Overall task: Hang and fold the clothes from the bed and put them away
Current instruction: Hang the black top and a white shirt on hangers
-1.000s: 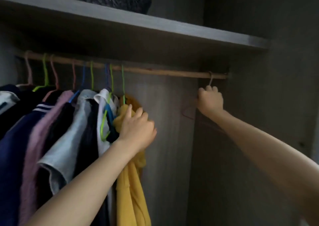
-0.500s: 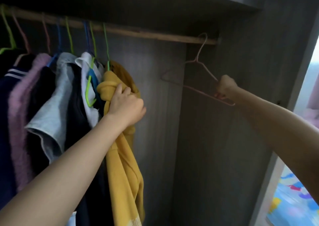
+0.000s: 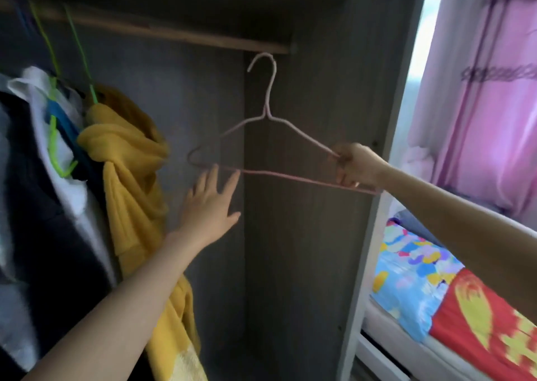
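A bare pink wire hanger (image 3: 268, 101) hangs in the air inside the wardrobe, its hook just below the wooden rail (image 3: 180, 36) and off it. My right hand (image 3: 353, 165) grips the hanger's right shoulder end. My left hand (image 3: 210, 203) is open with fingers spread, just under the hanger's left corner, beside a yellow garment (image 3: 130, 165) that hangs from a green hanger. Further left hang white, dark and blue clothes (image 3: 43, 148), blurred.
The wardrobe's right side panel (image 3: 374, 119) stands close behind my right hand. To the right lies the bed (image 3: 421, 282) with a colourful patterned cover and a red and yellow cloth (image 3: 488, 328). A pink curtain (image 3: 488, 95) hangs at the window.
My right hand has lifted the pink hanger off the rail and drawn it rightward. My left hand has let go of the yellow garment and opened. The view has swung right toward the bed.
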